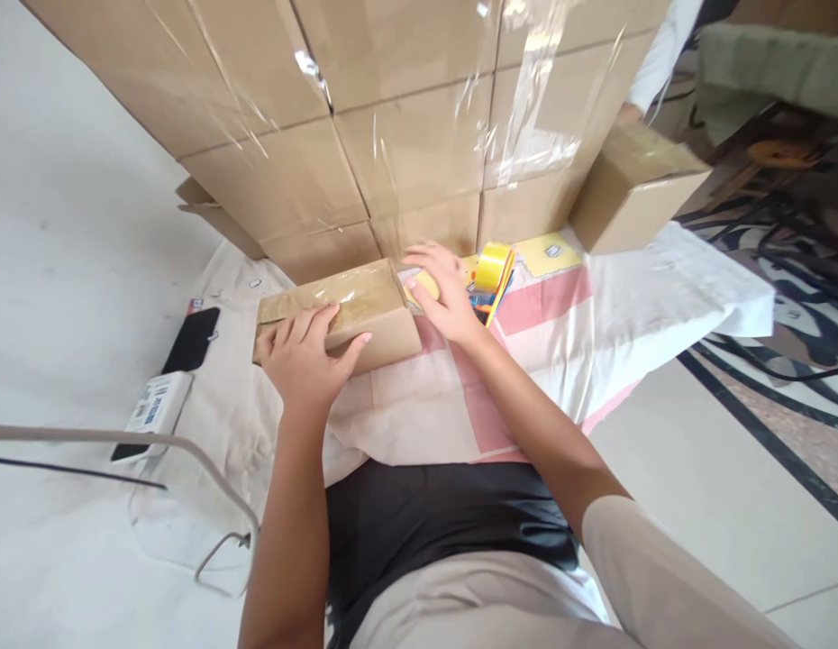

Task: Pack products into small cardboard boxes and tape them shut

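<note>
Carton, long axis left to right, lies under spread left hand; right hand, grip unclear, is just off its right end.

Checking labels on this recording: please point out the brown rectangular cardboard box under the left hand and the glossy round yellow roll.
Brown cardboard box [363,305]: head view, on its taped upper face.
Yellow roll [492,267]: head view, on its curved outside.

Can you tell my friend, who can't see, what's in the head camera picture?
A person's left hand rests on a cardboard box lying on a pink-and-white cloth, with the right hand beyond the box's right end. A yellow roll sits just right of that hand, and a tall stack of boxes rises behind.
</note>
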The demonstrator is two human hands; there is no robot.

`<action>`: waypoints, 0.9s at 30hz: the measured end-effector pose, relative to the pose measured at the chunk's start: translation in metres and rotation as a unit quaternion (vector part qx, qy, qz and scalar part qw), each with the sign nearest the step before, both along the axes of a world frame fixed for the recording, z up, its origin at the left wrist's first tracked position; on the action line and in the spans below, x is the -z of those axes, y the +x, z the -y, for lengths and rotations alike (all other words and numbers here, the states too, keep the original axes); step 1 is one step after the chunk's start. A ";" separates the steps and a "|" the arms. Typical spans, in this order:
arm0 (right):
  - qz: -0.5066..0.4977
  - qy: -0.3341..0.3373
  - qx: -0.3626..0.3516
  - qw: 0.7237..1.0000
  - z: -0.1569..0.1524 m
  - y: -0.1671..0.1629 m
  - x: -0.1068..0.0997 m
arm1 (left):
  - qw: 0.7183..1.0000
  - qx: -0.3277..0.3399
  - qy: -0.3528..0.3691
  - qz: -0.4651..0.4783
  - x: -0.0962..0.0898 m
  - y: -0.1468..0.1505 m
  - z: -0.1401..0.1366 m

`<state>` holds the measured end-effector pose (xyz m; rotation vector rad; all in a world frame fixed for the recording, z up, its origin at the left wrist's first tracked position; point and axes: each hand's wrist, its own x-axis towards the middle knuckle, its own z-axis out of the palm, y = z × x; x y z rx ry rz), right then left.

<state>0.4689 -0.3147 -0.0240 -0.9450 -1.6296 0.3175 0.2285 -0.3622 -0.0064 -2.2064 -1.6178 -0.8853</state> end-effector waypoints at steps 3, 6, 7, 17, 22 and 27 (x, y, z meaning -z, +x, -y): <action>-0.150 0.011 0.262 0.953 0.000 0.038 0.000 | 1.000 0.000 -0.002 -0.009 -0.001 -0.002 -0.001; -0.260 -0.071 0.375 0.887 -0.006 0.068 0.010 | 1.000 -0.009 0.001 -0.029 -0.001 -0.003 0.001; -0.280 -0.122 0.369 0.878 -0.008 0.072 0.015 | 0.999 -0.014 0.004 -0.036 0.000 -0.003 0.001; -0.210 -0.264 0.278 0.899 -0.008 0.053 0.036 | 0.999 -0.016 0.020 -0.018 0.004 0.000 0.007; -0.238 -0.255 0.259 0.901 0.009 0.056 0.026 | 1.000 -0.008 0.021 -0.018 0.003 -0.002 0.005; -0.283 -0.205 0.160 0.923 0.035 0.037 0.008 | 0.997 -0.012 -0.072 0.019 -0.019 0.003 0.003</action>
